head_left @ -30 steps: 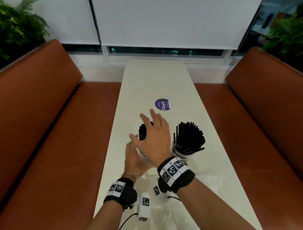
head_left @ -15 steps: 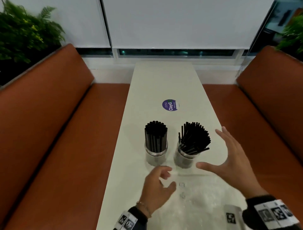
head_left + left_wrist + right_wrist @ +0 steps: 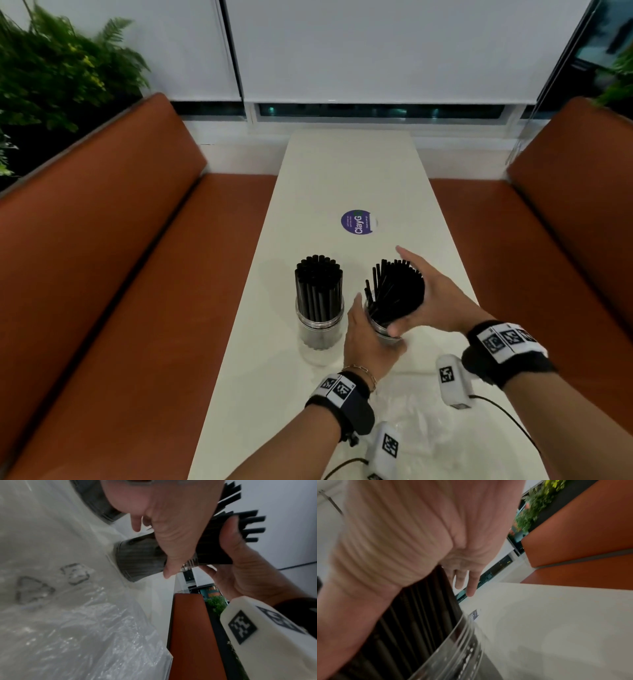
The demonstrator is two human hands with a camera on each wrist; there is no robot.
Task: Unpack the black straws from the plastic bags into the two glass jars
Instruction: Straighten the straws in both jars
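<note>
Two glass jars stand mid-table. The left jar (image 3: 319, 330) holds an upright bundle of black straws (image 3: 318, 286) and nothing touches it. My left hand (image 3: 366, 339) grips the right jar (image 3: 140, 559) from the near left side, hiding most of it in the head view. My right hand (image 3: 435, 301) wraps the fanned black straws (image 3: 394, 294) in that jar, thumb on the near side, fingers round the far right. In the right wrist view my palm (image 3: 419, 534) lies against those straws (image 3: 419, 608) above the jar rim (image 3: 462, 649).
Crumpled clear plastic bags (image 3: 421, 428) lie on the near end of the narrow white table (image 3: 356, 164). A round purple sticker (image 3: 358, 222) sits beyond the jars. Orange benches (image 3: 137, 257) flank the table on both sides, with plants (image 3: 51, 75) behind them.
Both hands have left the left jar, drawn back toward the near end, then closed on the right jar: left hand onto the glass, right hand round the splayed straws.
</note>
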